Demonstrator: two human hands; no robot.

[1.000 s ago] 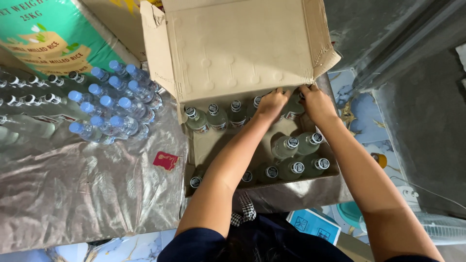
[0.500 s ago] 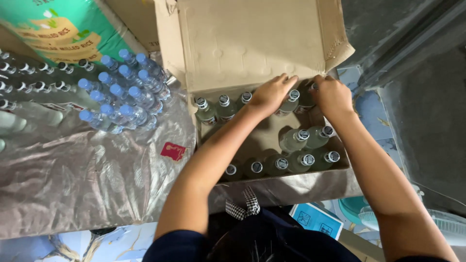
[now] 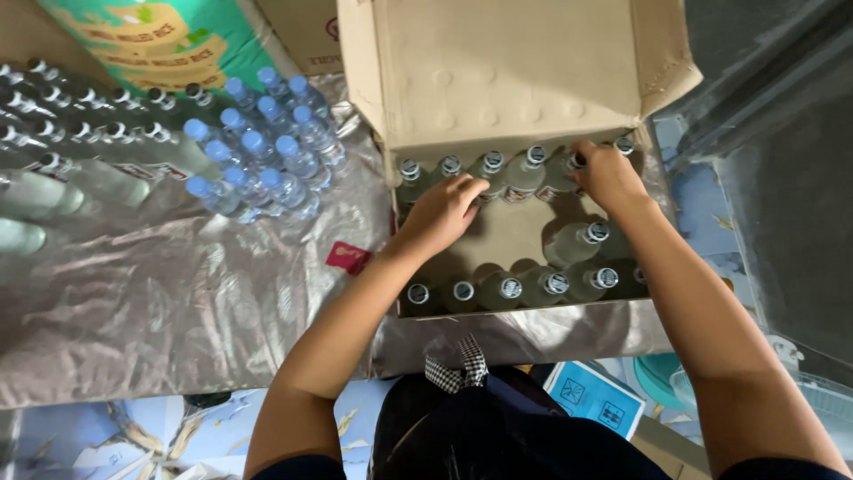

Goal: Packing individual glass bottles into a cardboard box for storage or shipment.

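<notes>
Both hands are inside the open cardboard box in the upper middle of the frame, working along its far row of clear glass bottles. The left hand lies loosely curled with its fingertips touching the bottles at the left middle of that row; whether it actually grips one cannot be told, since the fingers hide the contact. The right hand is curled over a bottle neck near the right end of the same row and looks closed on it, though the fingers cover most of the cap.

The bottles stand upright, so their long axis points toward the camera and only the round metal caps and shoulders show. The far row lies just beyond the left hand's fingertips and directly under the right hand, which makes the right hand the nearer one to a bottle.

Counted by caps: about six in the far row, one lone bottle in the middle right of the box, and five or six in the near row.

Left of the box, on the crinkled silvery sheet covering the surface, stand roughly a dozen blue-capped plastic bottles and a separate group of dark-capped bottles at upper left.
</notes>
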